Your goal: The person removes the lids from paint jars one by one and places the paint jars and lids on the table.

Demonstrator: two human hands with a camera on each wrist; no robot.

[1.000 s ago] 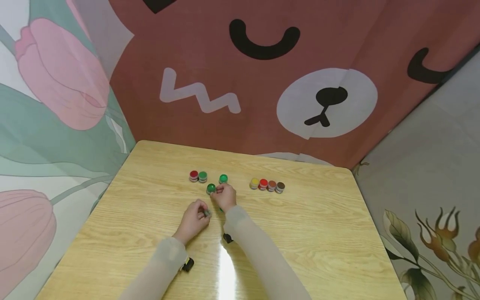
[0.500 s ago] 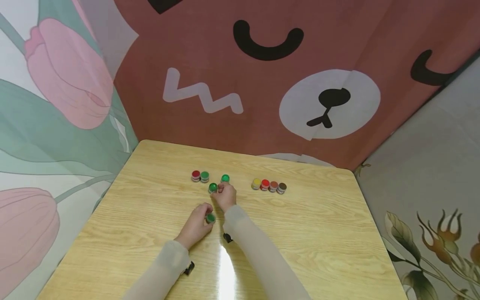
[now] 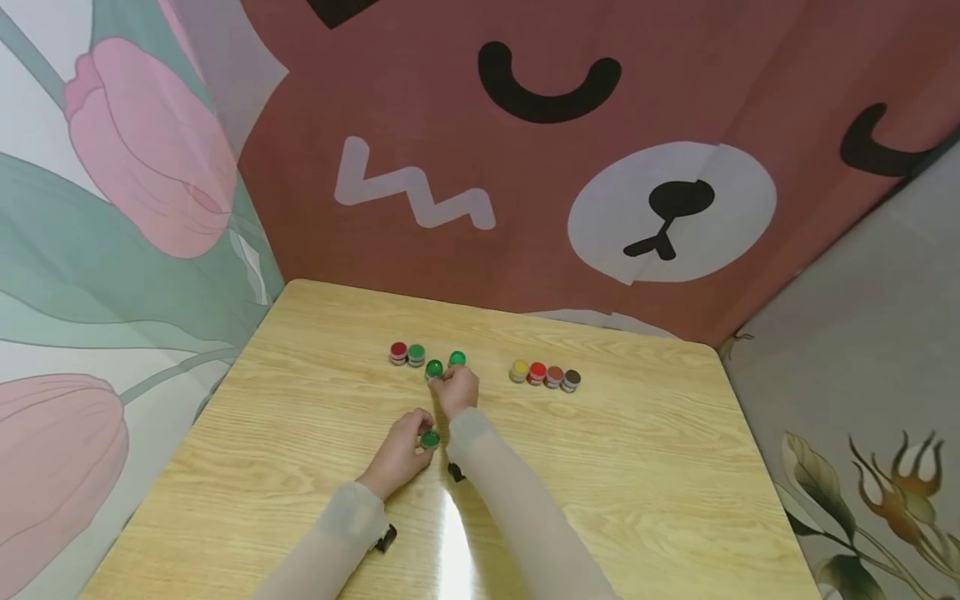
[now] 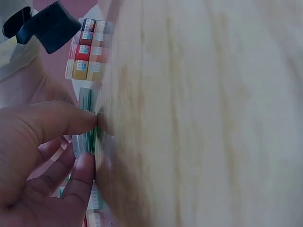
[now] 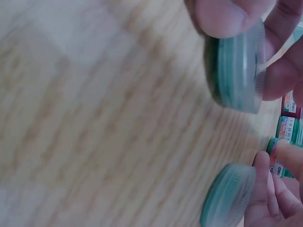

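My right hand (image 3: 459, 392) pinches a small open green paint jar (image 3: 433, 367) near the left pair of jars. Just behind those fingers stands another green paint jar (image 3: 457, 358), partly hidden by them. Closer to me, my left hand (image 3: 400, 447) holds a shallow round lid (image 3: 430, 439) by its edge, green inside, between thumb and fingers. The left wrist view has this lid (image 4: 84, 113) edge-on, near the tabletop. A second clear lid with green inside (image 5: 229, 196) lies on the wood in the right wrist view; the right arm hides it in the head view.
A dark red jar (image 3: 398, 353) and a green jar (image 3: 416, 355) stand together at the back left. Right of the hands, a yellow jar (image 3: 519, 371), red jar (image 3: 537, 372) and two brown ones form a row. Printed curtains surround the wooden table (image 3: 637, 467).
My left hand has turned its lid from nearly edge-on to green side up. My right hand has pushed its jar away from me, closer to the dark red and green pair.
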